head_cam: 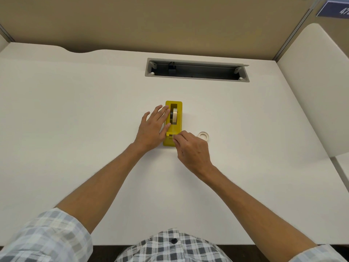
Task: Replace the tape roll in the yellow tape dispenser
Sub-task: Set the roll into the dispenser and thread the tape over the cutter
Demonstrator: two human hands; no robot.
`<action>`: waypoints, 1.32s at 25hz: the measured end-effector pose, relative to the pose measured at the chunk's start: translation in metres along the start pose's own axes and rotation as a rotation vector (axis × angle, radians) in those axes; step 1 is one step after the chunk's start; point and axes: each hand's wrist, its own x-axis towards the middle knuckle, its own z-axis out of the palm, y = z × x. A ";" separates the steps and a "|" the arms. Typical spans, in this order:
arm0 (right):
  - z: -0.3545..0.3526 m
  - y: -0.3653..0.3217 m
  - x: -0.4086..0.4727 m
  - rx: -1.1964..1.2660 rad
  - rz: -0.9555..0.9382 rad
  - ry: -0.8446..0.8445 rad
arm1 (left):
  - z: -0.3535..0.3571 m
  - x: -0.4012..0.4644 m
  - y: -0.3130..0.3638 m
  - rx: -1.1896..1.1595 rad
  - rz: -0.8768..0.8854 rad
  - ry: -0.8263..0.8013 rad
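A: What is the biggest thing here?

B: A white desk (75, 129), backed by a tan partition (151, 21). Everything else I place against the yellow tape dispenser (179, 127), which stands near the desk's middle with its long side running away from the person.

A: And beyond the dispenser?

B: A grey cable tray (196, 69) sunk into the desk, well apart from it, on the far side and a little right. Its lid is up, and something dark sits inside at its left end.

A: The person?

B: Two bare forearms reach in from the near edge, with checked sleeves (47, 237) pushed back above the elbows.

A: What are the hands doing?

B: The left hand (153, 127) lies flat against the dispenser's left side, fingers straight and spread, the fingertips resting on its top edge beside the roll. It grips nothing. The right hand (192, 148) is at the dispenser's near end, by the cutter. Its thumb and forefinger are pinched together there, apparently on the tape's loose end, though the strip itself is too thin to make out. The other fingers are curled under.

A: Is there a roll loaded?

B: Yes, a tape roll (174, 116) stands on edge in the dispenser's slot, on a dark hub.

A: Anything smaller?

B: A second tape roll (203, 136), pale and thin, lies flat on the desk near the dispenser's near right corner, just past the right hand's knuckles.
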 end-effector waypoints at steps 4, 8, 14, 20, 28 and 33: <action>0.002 0.000 -0.003 -0.043 -0.021 0.014 | -0.001 0.000 0.001 0.011 -0.012 -0.008; 0.004 -0.001 -0.002 -0.102 -0.060 0.042 | -0.004 0.000 0.003 0.022 -0.020 -0.022; 0.005 -0.003 -0.004 -0.098 -0.079 0.069 | -0.003 0.000 0.003 0.029 -0.025 -0.022; 0.007 -0.010 -0.011 -0.126 -0.090 0.042 | -0.003 0.000 0.003 0.027 -0.029 -0.027; 0.001 -0.012 -0.009 -0.158 -0.120 0.050 | -0.003 0.000 0.002 -0.006 -0.024 -0.029; -0.008 -0.010 -0.003 -0.165 -0.107 0.076 | -0.002 0.001 0.002 -0.002 -0.026 -0.031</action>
